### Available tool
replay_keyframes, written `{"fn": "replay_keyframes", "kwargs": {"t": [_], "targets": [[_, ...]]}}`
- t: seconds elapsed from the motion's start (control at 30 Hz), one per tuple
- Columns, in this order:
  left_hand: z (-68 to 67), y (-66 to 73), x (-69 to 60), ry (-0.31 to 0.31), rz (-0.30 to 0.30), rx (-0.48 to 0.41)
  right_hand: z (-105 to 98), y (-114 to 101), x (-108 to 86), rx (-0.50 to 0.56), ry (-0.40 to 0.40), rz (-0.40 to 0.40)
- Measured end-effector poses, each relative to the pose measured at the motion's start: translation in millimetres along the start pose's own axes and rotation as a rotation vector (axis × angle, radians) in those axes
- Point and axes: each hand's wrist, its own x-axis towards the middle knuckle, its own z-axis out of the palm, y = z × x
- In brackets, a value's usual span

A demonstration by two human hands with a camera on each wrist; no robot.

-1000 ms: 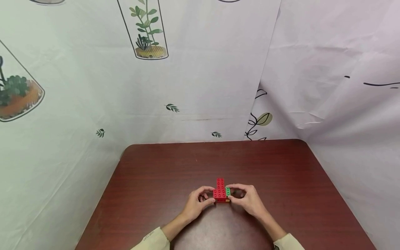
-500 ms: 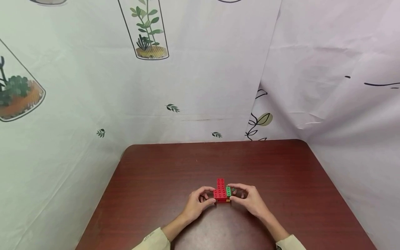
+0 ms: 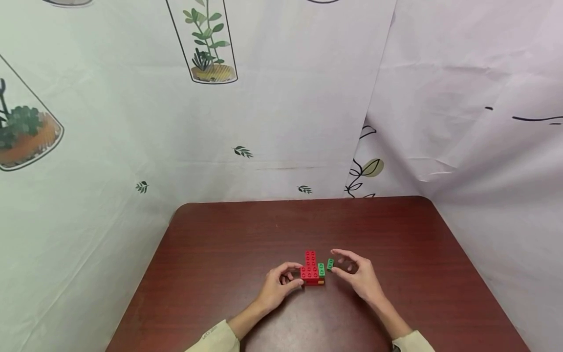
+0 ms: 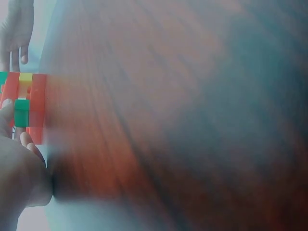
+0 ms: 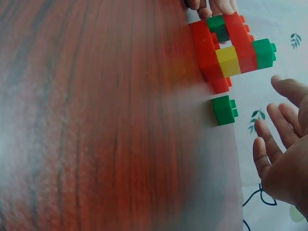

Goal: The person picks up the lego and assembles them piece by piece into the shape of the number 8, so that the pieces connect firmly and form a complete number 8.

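On the table stands a built toy-brick block, its top layer mostly red with a green brick at the right end. Its lower layers show a yellow brick and another green brick between red ones. My left hand grips the block's left end between thumb and fingers. A loose green brick sits on the table just right of the block. Near it is my right hand, its fingers spread and holding nothing; the right wrist view shows them apart from that brick.
The brown table has rounded far corners. White cloth walls with printed plants enclose it at the back and both sides.
My right hand has let go of the green brick on the block's right end and moved right and away, over by the loose green brick. The left hand keeps its hold.
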Motion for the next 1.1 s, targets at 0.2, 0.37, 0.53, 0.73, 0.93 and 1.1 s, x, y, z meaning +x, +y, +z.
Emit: {"fn": "replay_keyframes", "kwargs": {"t": [0.2, 0.37, 0.53, 0.73, 0.93, 1.1], "targets": [[-0.3, 0.1, 0.0, 0.001, 0.006, 0.005, 4, 8, -1.2, -0.075, -0.003, 0.060], [-0.4, -0.2, 0.3, -0.001, 0.002, -0.001, 8, 13, -0.3, -0.094, 0.005, 0.064], [-0.6, 0.2, 0.6, -0.003, -0.006, 0.004, 13, 17, 1.3, -0.070, 0.020, 0.084], [-0.4, 0.3, 1.3, -0.006, -0.007, 0.009, 16, 18, 1.6, -0.014, 0.032, 0.143], [0.0, -1.0, 1.5, -0.007, -0.002, 0.000, 16, 6, -0.6, 0.007, 0.051, 0.146], [0.1, -0.6, 1.3, -0.005, -0.004, -0.003, 19, 7, -1.1, 0.001, 0.060, 0.160]]}}
